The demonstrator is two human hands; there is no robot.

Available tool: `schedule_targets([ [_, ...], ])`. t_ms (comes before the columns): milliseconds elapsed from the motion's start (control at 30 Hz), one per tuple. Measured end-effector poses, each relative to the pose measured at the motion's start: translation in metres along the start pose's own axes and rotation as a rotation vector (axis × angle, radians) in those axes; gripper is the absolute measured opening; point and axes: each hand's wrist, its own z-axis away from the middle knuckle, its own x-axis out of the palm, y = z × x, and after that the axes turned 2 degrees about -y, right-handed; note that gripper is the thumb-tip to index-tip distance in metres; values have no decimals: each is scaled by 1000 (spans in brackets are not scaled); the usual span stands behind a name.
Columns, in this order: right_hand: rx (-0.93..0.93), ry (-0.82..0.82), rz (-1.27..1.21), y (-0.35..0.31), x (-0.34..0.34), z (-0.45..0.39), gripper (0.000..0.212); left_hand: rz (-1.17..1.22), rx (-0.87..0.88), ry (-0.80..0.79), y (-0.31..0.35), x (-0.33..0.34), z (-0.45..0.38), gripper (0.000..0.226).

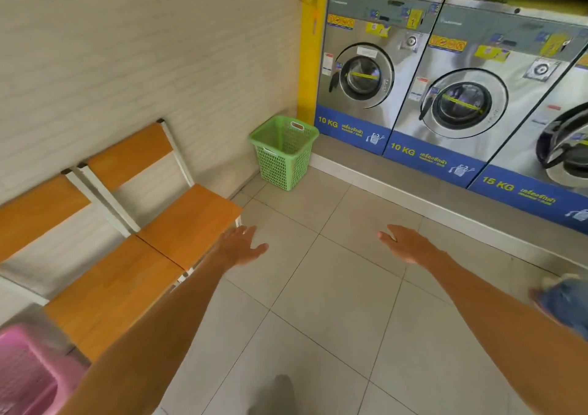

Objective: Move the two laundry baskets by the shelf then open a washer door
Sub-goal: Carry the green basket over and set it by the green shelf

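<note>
Head view: two baskets [284,150] (green, pink [25,373]), three washers [359,74].

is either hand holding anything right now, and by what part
Nothing is held. The left hand and right hand are both open and empty above the floor, apart from the green basket.

Pale tiled floor [334,287], beige ribbed wall [143,48], two orange chairs [152,223] (side by side), yellow pillar [313,64]

Left hand [242,245] and right hand [403,242] outstretched, empty
</note>
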Motion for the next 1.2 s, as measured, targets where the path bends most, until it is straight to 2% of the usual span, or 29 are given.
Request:
schedule_targets([
  [233,-4,-35,-26,3,-42,-132,79,-3,-36,-26,13,-38,-125,83],
  [533,0,-36,-122,-33,-117,-323,79,100,-63,46,19,-116,-303,80],
  [733,1,-63,-137,-42,-159,-439,81,135,-116,-16,5,-148,-405,83],
  [933,-12,-92,-97,-38,-207,-569,79,138,-166,-40,10,-179,-522,84],
  [1200,-168,-162,89,-52,-305,-759,70,333,-347,-8,39,-218,-677,84],
])
